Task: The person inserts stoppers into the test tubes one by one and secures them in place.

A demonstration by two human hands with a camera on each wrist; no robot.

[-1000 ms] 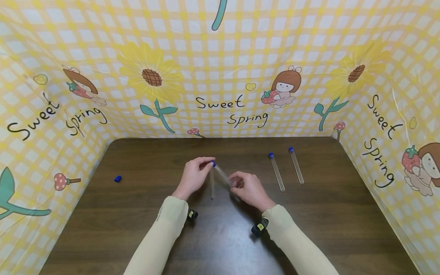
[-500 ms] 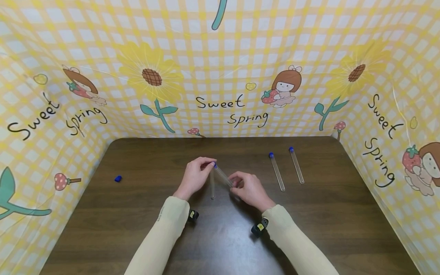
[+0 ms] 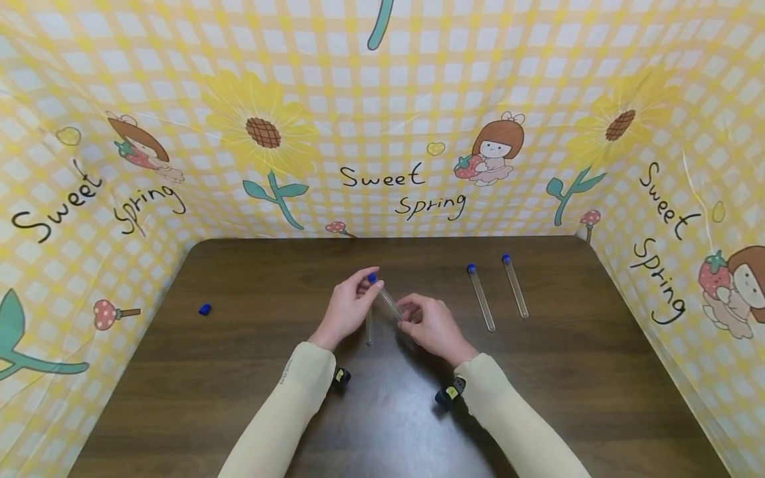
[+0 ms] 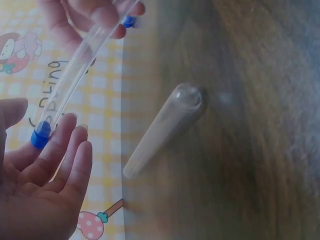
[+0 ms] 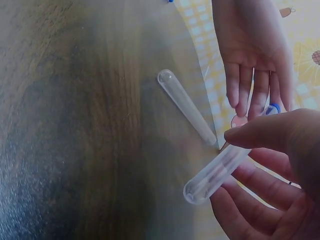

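My right hand (image 3: 435, 328) pinches a clear test tube (image 5: 207, 180) between thumb and fingers near its rounded end. The tube slants up and left, with a blue cap (image 4: 41, 136) on its far end. Around that capped end is my left hand (image 3: 348, 307); its fingers are extended behind the cap, and in the left wrist view the thumb (image 4: 16, 111) stands apart from it. A second clear tube (image 5: 186, 107) lies on the table below the hands, its far end hidden by the left hand in the head view.
Two blue-capped test tubes, a nearer one (image 3: 481, 300) and a farther one (image 3: 516, 289), lie at the right. A loose blue cap (image 3: 205, 309) sits at the left of the brown table (image 3: 382, 425). Checked yellow cloth (image 3: 382, 119) walls the back and sides.
The left hand's thumb and fingers have spread from the blue cap, which now shows between them. That hand has shifted slightly right; the right hand still holds the tube almost in place.
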